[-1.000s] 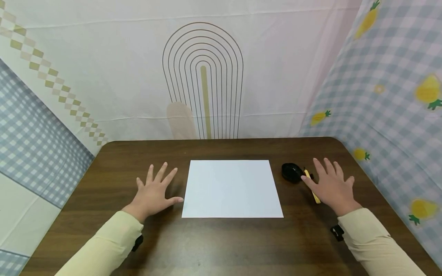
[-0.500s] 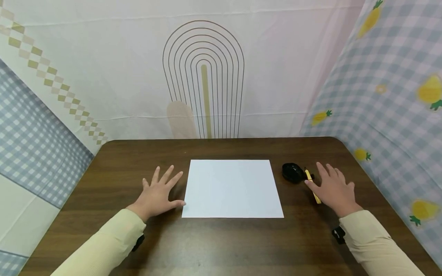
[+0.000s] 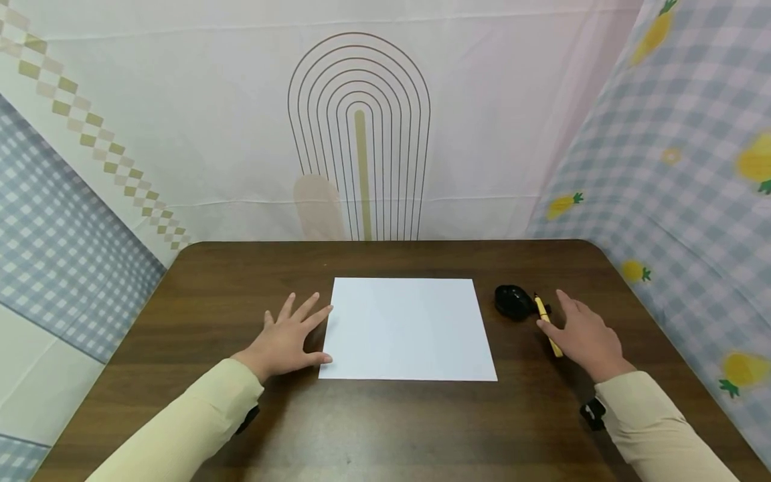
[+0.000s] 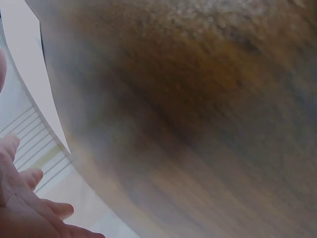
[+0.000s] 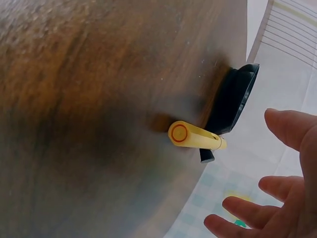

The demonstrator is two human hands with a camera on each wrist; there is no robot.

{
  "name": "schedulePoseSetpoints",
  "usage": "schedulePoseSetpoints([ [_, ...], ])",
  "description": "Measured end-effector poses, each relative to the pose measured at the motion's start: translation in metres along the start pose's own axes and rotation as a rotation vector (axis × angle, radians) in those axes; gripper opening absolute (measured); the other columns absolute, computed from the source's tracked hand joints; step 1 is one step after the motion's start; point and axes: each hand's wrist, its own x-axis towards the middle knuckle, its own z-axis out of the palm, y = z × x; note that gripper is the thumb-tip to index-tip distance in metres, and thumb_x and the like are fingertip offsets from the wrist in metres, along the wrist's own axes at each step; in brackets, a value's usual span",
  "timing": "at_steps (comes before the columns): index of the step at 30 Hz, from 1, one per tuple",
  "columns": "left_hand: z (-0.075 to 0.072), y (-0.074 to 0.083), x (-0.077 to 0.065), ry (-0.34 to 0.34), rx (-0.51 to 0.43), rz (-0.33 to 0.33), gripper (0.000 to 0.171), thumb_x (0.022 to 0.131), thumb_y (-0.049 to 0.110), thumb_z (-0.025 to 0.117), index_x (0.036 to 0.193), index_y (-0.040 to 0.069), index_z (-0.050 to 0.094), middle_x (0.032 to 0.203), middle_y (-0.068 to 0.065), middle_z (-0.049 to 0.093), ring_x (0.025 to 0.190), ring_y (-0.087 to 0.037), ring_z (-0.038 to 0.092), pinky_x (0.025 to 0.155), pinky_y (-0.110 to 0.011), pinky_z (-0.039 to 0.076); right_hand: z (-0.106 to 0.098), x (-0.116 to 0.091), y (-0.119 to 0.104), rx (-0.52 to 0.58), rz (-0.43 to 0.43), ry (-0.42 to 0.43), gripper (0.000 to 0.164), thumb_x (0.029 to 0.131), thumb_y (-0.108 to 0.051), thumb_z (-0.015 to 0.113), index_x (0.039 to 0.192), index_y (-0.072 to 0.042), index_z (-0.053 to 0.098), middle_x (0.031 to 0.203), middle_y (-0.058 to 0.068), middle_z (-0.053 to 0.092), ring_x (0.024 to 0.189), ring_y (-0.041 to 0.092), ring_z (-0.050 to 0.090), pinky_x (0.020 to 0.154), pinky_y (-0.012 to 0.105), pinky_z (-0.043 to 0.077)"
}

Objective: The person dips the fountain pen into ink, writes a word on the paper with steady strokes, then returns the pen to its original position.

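Observation:
A blank white sheet of paper (image 3: 409, 328) lies in the middle of the brown table. My left hand (image 3: 286, 341) is at its left side with fingers spread, and the thumb and forefinger overlap the paper's left edge in the head view. To the right lies a slim yellow pen (image 3: 548, 328) with a dark tip, propped against a black rounded object (image 3: 513, 302) with a short stem. My right hand (image 3: 587, 338) is just right of the pen. Its thumb overlaps the pen in the head view, while the right wrist view has the fingers (image 5: 282, 129) apart from it, holding nothing.
The brown table (image 3: 385, 428) has rounded far corners. Behind it hangs a white printed cloth (image 3: 482, 120), and blue checked cloth (image 3: 680, 221) with yellow fruit closes off the right side. Each wrist bears a small black device, the right one's strap (image 3: 593, 413) being plainest.
My left hand has moved right, bringing the thumb and forefinger over the paper's edge. My right hand has shifted slightly right and nearer me, its fingers drawing closer together. Paper, pen and black object stay put.

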Motion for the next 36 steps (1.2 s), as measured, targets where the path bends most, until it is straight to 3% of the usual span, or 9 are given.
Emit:
schedulePoseSetpoints([
  [12,0.002,0.004,0.004,-0.076,-0.028,0.058,0.084,0.080,0.058,0.070,0.150,0.025,0.039,0.158,-0.008,0.026,0.143,-0.049,0.011,0.095,-0.082,0.013,0.001,-0.001,0.005,0.057,-0.016,-0.012,0.086,0.094,-0.049,0.053,0.147,0.011,0.023,0.139,0.043,0.031,0.121,0.060,0.037,0.083,0.066,0.043],
  [27,0.002,0.010,0.003,-0.158,-0.054,0.052,0.079,0.081,0.054,0.071,0.148,0.024,0.042,0.157,-0.009,0.030,0.143,-0.046,0.015,0.098,-0.078,0.016,-0.002,-0.001,0.006,0.150,0.026,-0.091,0.081,0.096,-0.045,0.052,0.146,0.013,0.024,0.142,0.040,0.030,0.123,0.059,0.036,0.088,0.066,0.040],
  [36,0.003,0.011,0.004,-0.184,-0.059,0.051,0.077,0.080,0.055,0.072,0.146,0.024,0.046,0.156,-0.008,0.030,0.143,-0.045,0.017,0.099,-0.077,0.018,-0.001,0.004,0.013,0.207,0.050,-0.136,0.072,0.098,-0.040,0.050,0.141,0.015,0.032,0.130,0.039,0.045,0.109,0.051,0.052,0.081,0.056,0.047],
])
